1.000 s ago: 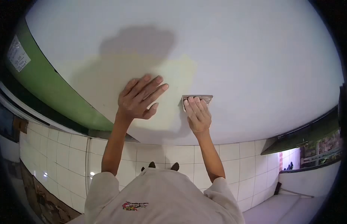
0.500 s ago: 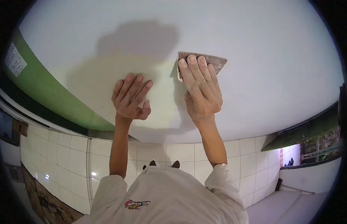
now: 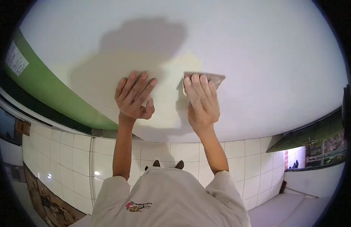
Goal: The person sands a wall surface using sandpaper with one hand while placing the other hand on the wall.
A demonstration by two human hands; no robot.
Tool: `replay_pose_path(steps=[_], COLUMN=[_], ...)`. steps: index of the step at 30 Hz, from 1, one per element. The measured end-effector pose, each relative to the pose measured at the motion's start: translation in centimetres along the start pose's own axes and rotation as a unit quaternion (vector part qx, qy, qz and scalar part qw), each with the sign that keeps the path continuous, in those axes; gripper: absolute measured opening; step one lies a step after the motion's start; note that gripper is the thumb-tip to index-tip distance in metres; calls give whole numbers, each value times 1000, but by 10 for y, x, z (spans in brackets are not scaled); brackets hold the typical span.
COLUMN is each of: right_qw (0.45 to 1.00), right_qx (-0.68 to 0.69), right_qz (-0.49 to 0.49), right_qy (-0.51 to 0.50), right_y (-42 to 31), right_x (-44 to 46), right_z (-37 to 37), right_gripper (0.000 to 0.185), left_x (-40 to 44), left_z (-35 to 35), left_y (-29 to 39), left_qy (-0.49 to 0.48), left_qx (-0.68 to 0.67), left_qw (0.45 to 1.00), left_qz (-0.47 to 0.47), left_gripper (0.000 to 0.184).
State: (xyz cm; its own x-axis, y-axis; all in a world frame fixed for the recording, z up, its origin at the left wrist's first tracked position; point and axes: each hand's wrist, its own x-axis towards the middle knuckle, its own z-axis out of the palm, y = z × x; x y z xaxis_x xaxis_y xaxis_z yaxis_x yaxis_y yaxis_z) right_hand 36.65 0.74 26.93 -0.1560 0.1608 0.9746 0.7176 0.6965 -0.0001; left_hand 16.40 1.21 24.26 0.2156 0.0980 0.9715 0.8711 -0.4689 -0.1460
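My right hand [image 3: 202, 102] holds a folded piece of sandpaper [image 3: 217, 78] against the pale wall [image 3: 258, 83]. The fingers lie over its back and cover much of it, and its dusty brownish edge shows beyond the fingertips. To the left, my left hand [image 3: 134, 96] is open, with fingers somewhat apart, resting on or just over the wall. It holds nothing. A pale yellowish patch [image 3: 175, 79] marks the wall between the two hands.
A green strip [image 3: 62, 87] with a paper notice [image 3: 17, 58] borders the wall on the left. White floor tiles [image 3: 183, 151] lie below. A green panel [image 3: 292, 140] stands out at the right beside an opening. Shadows of my head and arms fall on the wall.
My right hand has slid down the wall with the sandpaper, which now appears more edge-on. My left hand has hardly moved.
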Motion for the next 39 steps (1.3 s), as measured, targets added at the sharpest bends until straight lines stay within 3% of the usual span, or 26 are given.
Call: replay_pose_path(steps=[1, 7, 14, 22, 26, 31, 39], right_qw=[1000, 998, 999, 999, 996, 995, 997], right_qx=[-12, -25, -32, -26, -46, -63, -56], right_qz=[4, 5, -37, -21, -76, -68, -45], right_qy=[-11, -53, -25, -25, 10, -26, 27], right_y=[3, 10, 28, 13, 22, 19, 17], right_x=[-14, -99, -127, -39, 9, 8, 10], right_z=[0, 7, 28, 12, 14, 10, 17], right_gripper=[35, 32, 35, 33, 34, 37, 34], left_x=[1, 1, -1, -1, -7, -5, -4], left_z=[0, -3, 1, 0, 1, 0, 2], left_y=[1, 1, -4, -6, -7, -3, -2], left_qy=[1, -14, -12, -8, -15, -8, 0], left_qx=[-2, 4, 4, 10, 15, 5, 6], left_qw=[1000, 1000, 1000, 1000, 1000, 1000, 1000], left_qz=[1, -8, -3, 9, 13, 6, -13], left_gripper=[41, 41, 42, 42, 42, 40, 43])
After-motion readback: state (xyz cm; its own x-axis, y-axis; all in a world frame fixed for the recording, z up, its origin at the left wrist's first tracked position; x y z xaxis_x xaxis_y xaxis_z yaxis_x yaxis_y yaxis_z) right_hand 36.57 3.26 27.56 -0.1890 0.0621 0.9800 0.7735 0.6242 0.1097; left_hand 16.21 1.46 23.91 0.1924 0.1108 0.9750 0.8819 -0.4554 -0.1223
